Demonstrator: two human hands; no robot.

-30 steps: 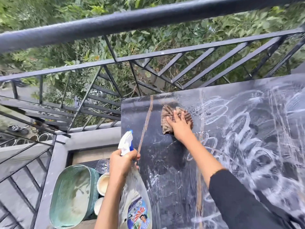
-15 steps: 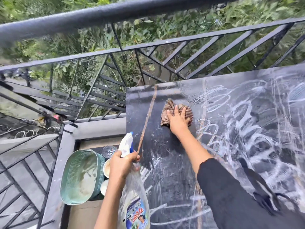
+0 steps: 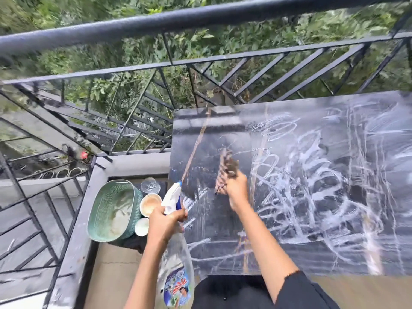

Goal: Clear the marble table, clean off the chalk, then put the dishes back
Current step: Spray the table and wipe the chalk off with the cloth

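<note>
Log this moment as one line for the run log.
stage: wiping chalk | right hand: gripping cloth | left hand: holding spray bottle | marble table: chalk mostly remaining | dishes: on floor beside basket

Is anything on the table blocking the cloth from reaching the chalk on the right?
Nothing visible. The right hand holds the cloth just left of the chalk, and the table carries no dishes; the basket and bowls sit on the floor to its left.
</note>
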